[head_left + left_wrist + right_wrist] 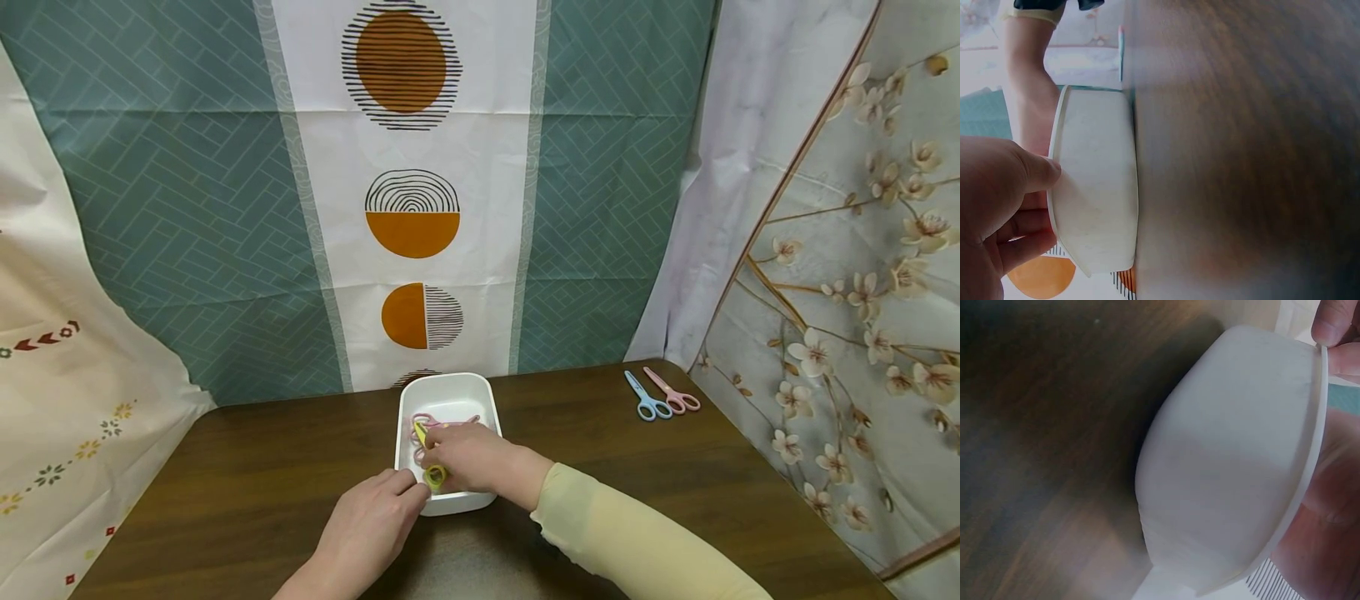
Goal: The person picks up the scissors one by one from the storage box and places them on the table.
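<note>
Pinching white tray (468,502) by rim, left hand (378,510), right hand (474,455) holding yellow scissors (421,432) inside, tabletop (573,417) stretching either side

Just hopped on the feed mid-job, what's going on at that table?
A person's left hand pinches the rim of a white bin at its near left corner, while their right hand reaches inside and holds yellow scissors. Pink scissors lie in the bin. Blue scissors and a second pink pair lie together on the table, far right.
</note>
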A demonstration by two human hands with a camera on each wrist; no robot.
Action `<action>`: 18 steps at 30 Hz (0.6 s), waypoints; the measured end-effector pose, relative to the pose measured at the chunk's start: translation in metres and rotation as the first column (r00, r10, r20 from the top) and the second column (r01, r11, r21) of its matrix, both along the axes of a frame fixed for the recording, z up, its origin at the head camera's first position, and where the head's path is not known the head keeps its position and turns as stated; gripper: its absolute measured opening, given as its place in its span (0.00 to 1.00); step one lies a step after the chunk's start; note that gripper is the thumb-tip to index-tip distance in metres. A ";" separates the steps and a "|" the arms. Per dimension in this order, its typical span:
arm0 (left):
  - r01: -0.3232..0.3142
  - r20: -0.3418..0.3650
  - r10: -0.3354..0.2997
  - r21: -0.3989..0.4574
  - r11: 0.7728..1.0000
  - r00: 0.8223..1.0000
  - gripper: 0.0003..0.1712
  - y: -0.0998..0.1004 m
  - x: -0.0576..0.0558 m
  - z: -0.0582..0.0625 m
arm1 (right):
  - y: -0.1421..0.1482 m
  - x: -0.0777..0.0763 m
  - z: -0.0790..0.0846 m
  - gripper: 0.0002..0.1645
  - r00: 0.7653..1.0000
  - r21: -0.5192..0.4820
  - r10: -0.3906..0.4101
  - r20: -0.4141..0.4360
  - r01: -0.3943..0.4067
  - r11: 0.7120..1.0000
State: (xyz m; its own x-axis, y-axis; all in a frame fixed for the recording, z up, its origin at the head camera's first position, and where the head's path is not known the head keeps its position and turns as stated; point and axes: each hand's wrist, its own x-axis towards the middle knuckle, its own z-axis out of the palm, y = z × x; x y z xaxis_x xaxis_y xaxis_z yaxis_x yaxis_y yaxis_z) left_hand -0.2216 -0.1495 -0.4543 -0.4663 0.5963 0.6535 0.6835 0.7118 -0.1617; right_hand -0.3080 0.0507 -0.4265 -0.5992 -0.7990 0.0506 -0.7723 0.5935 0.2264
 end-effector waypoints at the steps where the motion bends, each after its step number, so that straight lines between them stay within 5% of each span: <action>1: -0.001 -0.001 0.001 0.001 1.000 1.000 0.18 0.000 0.000 0.000 | 0.000 0.000 -0.001 0.26 1.000 -0.001 -0.009 -0.001 0.009 1.000; 18: -0.014 0.010 0.015 -0.008 1.000 1.000 0.20 0.001 0.001 -0.001 | 0.002 0.001 -0.004 0.26 0.998 -0.025 -0.053 -0.019 0.053 0.998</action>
State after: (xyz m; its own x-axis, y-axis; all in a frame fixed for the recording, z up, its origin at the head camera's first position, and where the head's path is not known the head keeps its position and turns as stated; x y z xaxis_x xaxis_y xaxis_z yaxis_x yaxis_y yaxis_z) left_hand -0.2206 -0.1488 -0.4550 -0.4814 0.5943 0.6442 0.6747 0.7204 -0.1604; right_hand -0.3069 0.0532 -0.4301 -0.6393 -0.7646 0.0819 -0.7353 0.6390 0.2258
